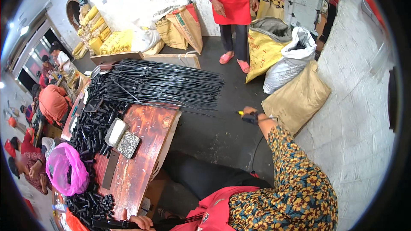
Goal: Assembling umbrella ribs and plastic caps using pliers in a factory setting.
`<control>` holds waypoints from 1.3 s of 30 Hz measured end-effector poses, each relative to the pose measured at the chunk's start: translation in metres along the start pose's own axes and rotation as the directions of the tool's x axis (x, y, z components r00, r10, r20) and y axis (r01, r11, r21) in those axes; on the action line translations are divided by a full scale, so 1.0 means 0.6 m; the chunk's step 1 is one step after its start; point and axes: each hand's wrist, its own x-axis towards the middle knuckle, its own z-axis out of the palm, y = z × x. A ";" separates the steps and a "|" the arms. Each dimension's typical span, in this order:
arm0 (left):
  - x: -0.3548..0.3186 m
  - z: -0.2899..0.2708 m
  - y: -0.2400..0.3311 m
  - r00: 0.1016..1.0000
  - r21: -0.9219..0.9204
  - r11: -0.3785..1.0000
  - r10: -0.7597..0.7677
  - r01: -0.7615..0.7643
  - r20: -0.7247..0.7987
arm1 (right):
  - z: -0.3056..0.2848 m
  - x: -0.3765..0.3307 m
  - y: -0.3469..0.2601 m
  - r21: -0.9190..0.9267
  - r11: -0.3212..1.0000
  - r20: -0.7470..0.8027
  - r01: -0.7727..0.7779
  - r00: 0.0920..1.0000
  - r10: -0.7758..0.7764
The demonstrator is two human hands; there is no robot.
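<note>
My right hand [255, 116] is stretched out to the right over the dark floor, closed on a small black tool with a yellow tip [246, 116]; a thin cord hangs from it. My left hand [139, 221] sits at the bottom edge, gripping a bundle of thin black rods [128, 223] near the front end of the wooden table [145, 141]. A big sheaf of long black rods [162, 86] lies across the table's far end. Many short black tubes [92, 128] are heaped along the table's left side.
On the table are a white tray [114, 131], a tray of small metal parts [128, 144] and a pink plastic bag [64, 169]. Filled sacks [295, 98] line the right wall. A person in a red apron [233, 4] stands behind; other people sit at far left.
</note>
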 end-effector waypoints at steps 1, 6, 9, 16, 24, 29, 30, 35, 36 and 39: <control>-0.001 -0.002 0.002 1.000 -0.004 1.000 0.009 -0.009 0.015 | -0.013 0.012 -0.016 0.009 0.999 -0.049 0.041 0.998 -0.041; 0.004 -0.007 -0.009 0.999 0.070 0.997 0.040 -0.038 -0.032 | -0.185 0.183 -0.103 -0.031 0.975 -0.382 0.218 0.899 -0.213; 0.017 0.008 -0.011 0.998 0.050 0.997 -0.065 0.065 0.002 | -0.406 0.292 -0.109 -0.040 0.957 -0.710 0.288 0.666 -0.230; 0.001 0.008 -0.006 0.996 0.092 0.992 0.088 -0.084 -0.032 | -0.504 0.154 -0.283 -0.009 0.778 -0.611 0.628 0.612 -0.501; 0.011 0.013 -0.012 0.999 0.159 0.986 0.049 -0.051 0.019 | -0.150 0.246 0.103 0.580 0.813 0.359 0.044 0.882 -0.304; -0.004 0.019 -0.010 0.995 0.140 0.985 0.099 -0.101 0.020 | -0.015 -0.048 0.311 0.775 0.607 -0.259 -0.177 0.786 0.561; -0.004 0.023 -0.011 0.994 0.160 0.981 0.104 -0.107 0.030 | -0.029 -0.090 0.349 0.739 0.633 -0.253 -0.231 0.776 0.578; 0.001 0.015 -0.009 0.992 0.146 0.981 0.122 -0.127 0.042 | -0.143 -0.226 0.346 0.368 0.748 -0.618 -0.552 0.456 0.640; 0.002 0.011 -0.006 0.990 0.183 0.974 0.127 -0.137 0.065 | -0.179 -0.232 0.378 0.334 0.699 -0.628 -0.632 0.404 0.665; 0.010 0.014 -0.010 0.989 0.178 0.973 0.147 -0.148 0.018 | -0.274 -0.267 0.408 0.085 0.697 -0.646 -0.712 0.493 0.583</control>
